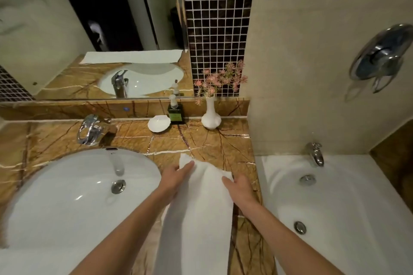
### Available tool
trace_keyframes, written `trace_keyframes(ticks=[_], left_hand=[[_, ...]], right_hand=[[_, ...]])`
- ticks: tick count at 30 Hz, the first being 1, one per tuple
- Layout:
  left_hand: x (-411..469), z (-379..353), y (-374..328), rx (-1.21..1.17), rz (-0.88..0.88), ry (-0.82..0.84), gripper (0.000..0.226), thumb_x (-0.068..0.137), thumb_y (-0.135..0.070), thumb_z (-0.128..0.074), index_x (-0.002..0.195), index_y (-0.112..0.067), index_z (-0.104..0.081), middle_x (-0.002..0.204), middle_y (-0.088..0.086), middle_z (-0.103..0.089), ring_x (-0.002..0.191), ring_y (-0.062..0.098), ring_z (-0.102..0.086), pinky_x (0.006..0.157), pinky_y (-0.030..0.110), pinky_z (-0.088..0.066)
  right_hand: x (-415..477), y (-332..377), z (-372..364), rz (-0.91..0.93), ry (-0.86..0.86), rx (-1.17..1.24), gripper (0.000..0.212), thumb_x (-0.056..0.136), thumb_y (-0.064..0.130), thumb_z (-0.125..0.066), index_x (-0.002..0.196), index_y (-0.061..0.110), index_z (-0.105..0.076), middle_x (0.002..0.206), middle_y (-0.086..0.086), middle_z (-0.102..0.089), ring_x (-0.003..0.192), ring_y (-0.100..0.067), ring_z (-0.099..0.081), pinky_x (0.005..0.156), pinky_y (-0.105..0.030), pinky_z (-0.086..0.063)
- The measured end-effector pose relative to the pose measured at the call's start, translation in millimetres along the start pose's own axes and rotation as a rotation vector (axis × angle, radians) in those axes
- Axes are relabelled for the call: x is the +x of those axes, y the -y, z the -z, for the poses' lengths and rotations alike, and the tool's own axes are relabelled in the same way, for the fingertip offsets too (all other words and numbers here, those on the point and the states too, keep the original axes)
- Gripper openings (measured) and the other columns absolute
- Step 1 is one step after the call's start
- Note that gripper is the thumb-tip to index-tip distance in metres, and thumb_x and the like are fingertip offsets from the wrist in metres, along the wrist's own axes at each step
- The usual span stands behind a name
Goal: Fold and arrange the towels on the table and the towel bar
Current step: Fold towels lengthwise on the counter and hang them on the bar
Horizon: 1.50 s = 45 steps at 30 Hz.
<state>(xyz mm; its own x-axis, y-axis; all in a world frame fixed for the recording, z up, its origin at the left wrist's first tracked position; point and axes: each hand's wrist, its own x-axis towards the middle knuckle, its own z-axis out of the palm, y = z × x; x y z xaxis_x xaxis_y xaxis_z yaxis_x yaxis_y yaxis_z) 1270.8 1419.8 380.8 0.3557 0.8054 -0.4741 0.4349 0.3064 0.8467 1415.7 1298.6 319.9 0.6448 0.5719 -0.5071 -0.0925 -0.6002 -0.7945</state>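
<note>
A long white towel [201,205] lies as a narrow strip on the brown marble counter [214,140], running from the front edge toward the wall. My left hand [176,174] holds its far left corner, fingers on top and thumb hidden beneath. My right hand [239,187] holds the far right corner in the same way. The towel's near end runs out of view at the bottom. No towel bar is in view.
A white sink [73,196] with a chrome tap [91,129] lies left of the towel, a white bathtub [335,207] right. At the back stand a shell dish [159,124], a soap bottle [175,112] and a white vase [211,116] with pink flowers. A mirror [67,29] hangs above.
</note>
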Motion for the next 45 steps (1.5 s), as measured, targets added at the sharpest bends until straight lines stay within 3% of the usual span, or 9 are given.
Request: trace_keyframes(ticks=[7, 11, 16, 19, 26, 29, 35, 39, 45], left_hand=[[0, 5, -10, 0.07, -0.142, 0.12, 0.021, 0.079, -0.005, -0.055, 0.089, -0.014, -0.071, 0.085, 0.013, -0.071, 0.073, 0.03, -0.067, 0.052, 0.034, -0.053], [-11, 10, -22, -0.011, -0.156, 0.158, 0.044, 0.077, 0.017, -0.044, 0.058, -0.019, -0.061, 0.06, 0.004, -0.056, 0.056, 0.02, -0.049, 0.046, 0.022, -0.036], [-31, 25, -35, -0.132, -0.094, 0.214, 0.024, 0.052, 0.002, -0.047, 0.055, -0.021, -0.051, 0.062, 0.004, -0.046, 0.06, 0.019, -0.042, 0.052, 0.026, -0.026], [-44, 36, -43, -0.195, -0.076, 0.246, 0.025, 0.041, 0.0, -0.042, 0.058, -0.018, -0.045, 0.064, 0.006, -0.045, 0.062, 0.021, -0.044, 0.053, 0.026, -0.03], [-60, 66, -54, -0.35, -0.107, 0.388, 0.031, 0.047, -0.001, -0.048, 0.073, -0.014, -0.038, 0.086, 0.014, -0.053, 0.077, 0.028, -0.054, 0.059, 0.032, -0.046], [-69, 74, -61, -0.323, -0.161, 0.416, 0.023, 0.057, -0.001, -0.054, 0.068, -0.015, -0.04, 0.081, 0.013, -0.051, 0.072, 0.025, -0.054, 0.057, 0.032, -0.044], [-84, 84, -67, -0.318, -0.246, 0.384, 0.026, 0.074, -0.01, -0.07, 0.086, -0.01, -0.047, 0.113, 0.017, -0.068, 0.106, 0.034, -0.065, 0.089, 0.051, -0.052], [-81, 90, -57, -0.102, -0.302, 0.08, 0.02, 0.087, -0.016, -0.067, 0.107, -0.018, -0.061, 0.112, 0.009, -0.062, 0.095, 0.03, -0.067, 0.074, 0.044, -0.058], [-84, 88, -43, 0.002, -0.366, 0.069, 0.007, 0.094, -0.019, -0.057, 0.097, -0.02, -0.064, 0.113, 0.003, -0.062, 0.091, 0.026, -0.064, 0.063, 0.034, -0.051]], right_hand=[[-9, 14, 4, -0.056, 0.031, 0.153, 0.033, 0.085, 0.017, -0.066, 0.116, 0.007, -0.057, 0.101, -0.006, -0.066, 0.085, -0.019, -0.065, 0.063, -0.026, -0.052], [-17, 22, 11, -0.048, 0.06, 0.259, 0.039, 0.086, 0.031, -0.068, 0.116, 0.015, -0.047, 0.111, -0.004, -0.059, 0.094, -0.016, -0.059, 0.065, -0.024, -0.045], [-30, 37, 20, 0.014, 0.196, 0.353, 0.031, 0.084, 0.034, -0.067, 0.098, 0.006, -0.065, 0.097, -0.01, -0.069, 0.088, -0.021, -0.064, 0.069, -0.03, -0.047], [-37, 50, 29, 0.003, 0.427, 0.44, 0.027, 0.089, 0.033, -0.059, 0.088, 0.007, -0.067, 0.093, -0.01, -0.065, 0.092, -0.024, -0.06, 0.089, -0.036, -0.046], [-59, 67, 30, -0.04, 0.699, 0.34, 0.052, 0.085, 0.054, -0.06, 0.13, 0.028, -0.059, 0.133, -0.002, -0.06, 0.126, -0.023, -0.052, 0.112, -0.046, -0.032], [-73, 75, 31, -0.093, 0.758, 0.483, 0.042, 0.092, 0.033, -0.058, 0.131, 0.016, -0.057, 0.128, -0.011, -0.063, 0.122, -0.028, -0.056, 0.108, -0.045, -0.038], [-84, 95, 36, 0.024, 0.542, 0.567, 0.034, 0.088, 0.004, -0.063, 0.121, 0.003, -0.057, 0.114, -0.018, -0.068, 0.108, -0.03, -0.065, 0.094, -0.042, -0.051], [-92, 99, 40, 0.106, 0.437, 0.552, 0.028, 0.085, 0.001, -0.066, 0.112, 0.001, -0.059, 0.105, -0.015, -0.069, 0.092, -0.024, -0.066, 0.078, -0.033, -0.054], [-96, 92, 33, 0.159, 0.423, 0.565, 0.021, 0.084, -0.002, -0.066, 0.105, -0.004, -0.066, 0.102, -0.018, -0.071, 0.088, -0.021, -0.069, 0.076, -0.027, -0.056]])
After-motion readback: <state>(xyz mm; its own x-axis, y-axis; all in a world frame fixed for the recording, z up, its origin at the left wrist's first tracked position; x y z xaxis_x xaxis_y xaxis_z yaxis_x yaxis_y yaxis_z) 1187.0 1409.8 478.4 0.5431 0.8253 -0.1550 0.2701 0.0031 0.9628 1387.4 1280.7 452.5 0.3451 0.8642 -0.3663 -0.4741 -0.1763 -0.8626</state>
